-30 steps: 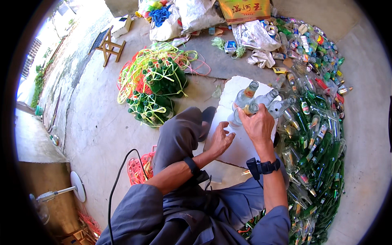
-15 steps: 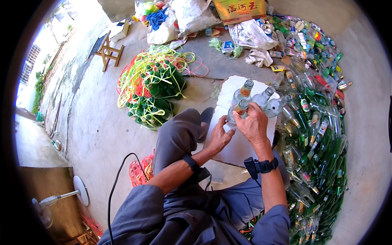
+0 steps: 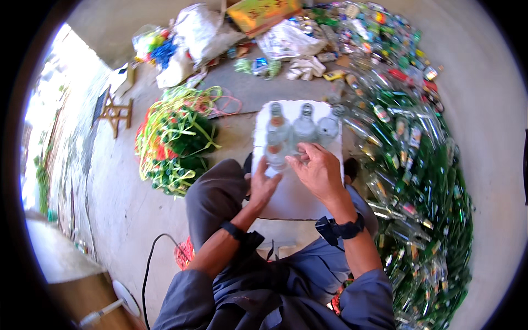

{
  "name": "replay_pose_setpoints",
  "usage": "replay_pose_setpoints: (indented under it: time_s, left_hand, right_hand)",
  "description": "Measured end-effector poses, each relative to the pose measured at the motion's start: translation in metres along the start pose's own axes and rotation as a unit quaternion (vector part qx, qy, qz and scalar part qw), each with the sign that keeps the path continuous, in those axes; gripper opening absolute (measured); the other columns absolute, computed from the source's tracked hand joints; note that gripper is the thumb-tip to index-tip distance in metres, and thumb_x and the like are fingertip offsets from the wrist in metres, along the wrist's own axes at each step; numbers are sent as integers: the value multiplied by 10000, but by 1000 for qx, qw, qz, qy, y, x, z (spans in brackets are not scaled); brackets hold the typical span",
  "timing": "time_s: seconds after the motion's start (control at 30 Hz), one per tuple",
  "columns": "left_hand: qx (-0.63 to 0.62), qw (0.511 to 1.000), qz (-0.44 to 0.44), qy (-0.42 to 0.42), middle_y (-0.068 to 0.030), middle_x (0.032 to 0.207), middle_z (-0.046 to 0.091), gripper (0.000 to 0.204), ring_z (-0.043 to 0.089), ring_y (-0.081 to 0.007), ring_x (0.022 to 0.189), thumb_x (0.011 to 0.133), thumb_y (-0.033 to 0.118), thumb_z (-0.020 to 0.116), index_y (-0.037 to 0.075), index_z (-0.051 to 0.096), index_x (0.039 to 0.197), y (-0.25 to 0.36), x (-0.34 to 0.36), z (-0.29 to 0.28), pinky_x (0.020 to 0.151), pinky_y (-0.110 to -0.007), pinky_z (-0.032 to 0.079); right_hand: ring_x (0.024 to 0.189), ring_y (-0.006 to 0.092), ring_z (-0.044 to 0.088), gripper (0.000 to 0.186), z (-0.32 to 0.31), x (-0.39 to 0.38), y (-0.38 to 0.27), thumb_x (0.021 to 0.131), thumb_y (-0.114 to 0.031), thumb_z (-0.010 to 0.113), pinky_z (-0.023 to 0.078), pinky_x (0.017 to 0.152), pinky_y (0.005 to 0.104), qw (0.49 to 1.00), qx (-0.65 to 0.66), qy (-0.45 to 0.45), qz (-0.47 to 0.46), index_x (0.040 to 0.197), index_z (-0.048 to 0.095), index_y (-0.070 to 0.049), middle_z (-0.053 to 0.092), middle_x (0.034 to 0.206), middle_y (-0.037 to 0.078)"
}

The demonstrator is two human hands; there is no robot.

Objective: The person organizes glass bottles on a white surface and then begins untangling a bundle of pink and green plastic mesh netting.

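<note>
Several clear glass bottles stand close together on a white board [image 3: 300, 201] in front of my knees. The nearest glass bottle [image 3: 275, 151] has an orange-red patch at its neck. Behind it is another bottle [image 3: 277, 124]; a third bottle [image 3: 304, 127] stands to the right, with a tilted bottle [image 3: 328, 129] beside that one. My left hand [image 3: 264, 186] is at the near left side of the nearest bottle, fingers apart. To the bottle's right, my right hand [image 3: 319, 171] has its thumb and fingers spread, with nothing seen in them. Blur hides whether either hand touches the glass.
A large heap of green and clear bottles [image 3: 418, 209] lies along my right. On the left are green bottles bundled with yellow straps [image 3: 179, 135]. White sacks [image 3: 203, 33], a cardboard box [image 3: 263, 14] and a small wooden stand [image 3: 115, 113] are farther off.
My right hand has let go of the nearest bottle's neck and drawn to its right. The bottle now stands on the board. The whole view has shifted.
</note>
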State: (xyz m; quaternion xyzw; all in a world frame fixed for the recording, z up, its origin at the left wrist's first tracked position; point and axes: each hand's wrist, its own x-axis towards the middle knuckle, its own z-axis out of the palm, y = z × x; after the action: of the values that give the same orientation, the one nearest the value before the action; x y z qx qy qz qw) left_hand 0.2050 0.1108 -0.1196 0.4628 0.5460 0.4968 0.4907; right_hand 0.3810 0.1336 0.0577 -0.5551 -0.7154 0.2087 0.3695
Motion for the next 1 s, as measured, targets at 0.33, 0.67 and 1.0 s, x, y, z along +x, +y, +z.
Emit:
replay_pose_setpoints:
  time_s: [0.33,0.67,1.0]
  left_hand:
    - [-99,988,-120,16,-241,1471,417,684,445,-326,1310,844,57,606,-30,330,1464,84,-11,-28,1066,-407,369]
    - [20,987,-153,-45,-188,1402,512,587,544,-250,1208,895,218,622,0,428,1404,144,-3,-47,929,-333,452]
    - [-11,982,-188,1,-171,1354,553,474,611,-231,1122,913,124,611,7,461,1347,137,6,-58,861,-329,494]
  right_hand:
    - [704,174,687,289,-126,-172,234,888,-261,670,528,668,305,928,-28,168,330,957,711,17,719,782,113]
    - [721,345,671,331,27,-351,328,879,-338,571,511,642,456,878,-155,26,453,834,688,-31,674,786,195]
    - [704,354,659,311,93,-359,311,878,-297,565,496,632,462,841,-163,-53,513,812,671,-12,657,764,209]
